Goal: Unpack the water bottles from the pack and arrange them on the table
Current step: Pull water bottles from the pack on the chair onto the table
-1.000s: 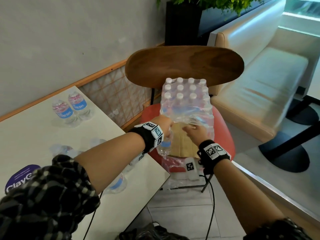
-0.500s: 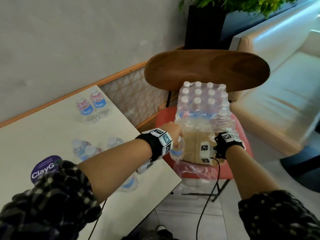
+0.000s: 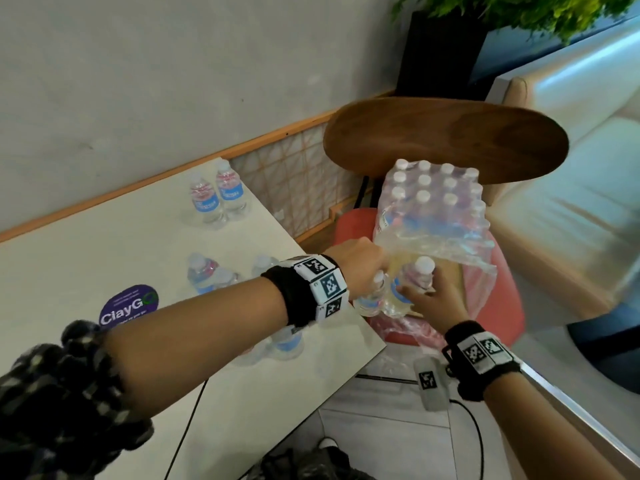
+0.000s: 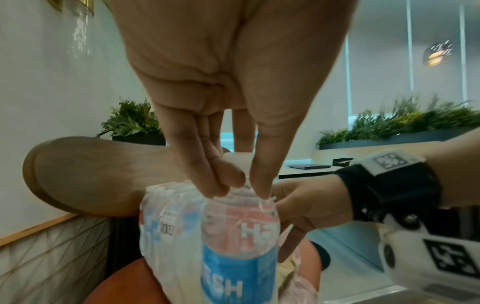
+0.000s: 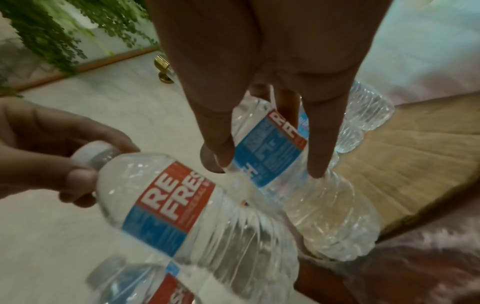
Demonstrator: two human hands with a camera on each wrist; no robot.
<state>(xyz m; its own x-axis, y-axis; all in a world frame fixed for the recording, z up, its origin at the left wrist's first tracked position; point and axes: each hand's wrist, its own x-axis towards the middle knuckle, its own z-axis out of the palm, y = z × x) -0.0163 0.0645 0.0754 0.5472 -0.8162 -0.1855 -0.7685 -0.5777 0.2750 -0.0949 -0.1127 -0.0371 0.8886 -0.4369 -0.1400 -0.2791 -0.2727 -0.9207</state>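
A: Big picture first: the bench [image 3: 104, 244] carries several bottles already, standing just beside the chair [image 3: 446, 140], and the pack [image 3: 433, 209] sits on that chair's red seat, its wrap torn open on the side away from the chair's backrest.

B: And at that torn side, the left hand [image 3: 360, 268] pinches one bottle [image 4: 241, 236] by its cap and neck, hanging it clear of the pack!

A: Smart hold, I'd say. Thin walls look squashy and slick; the neck is the stiff part.

B: The right hand [image 3: 429, 299] is spread over a second bottle [image 5: 285, 156], fingertips [image 5: 317, 164] pressing its label. It's tucked under the loose film, touching the pack.

A: Small and light, I reckon. One hand each should do.
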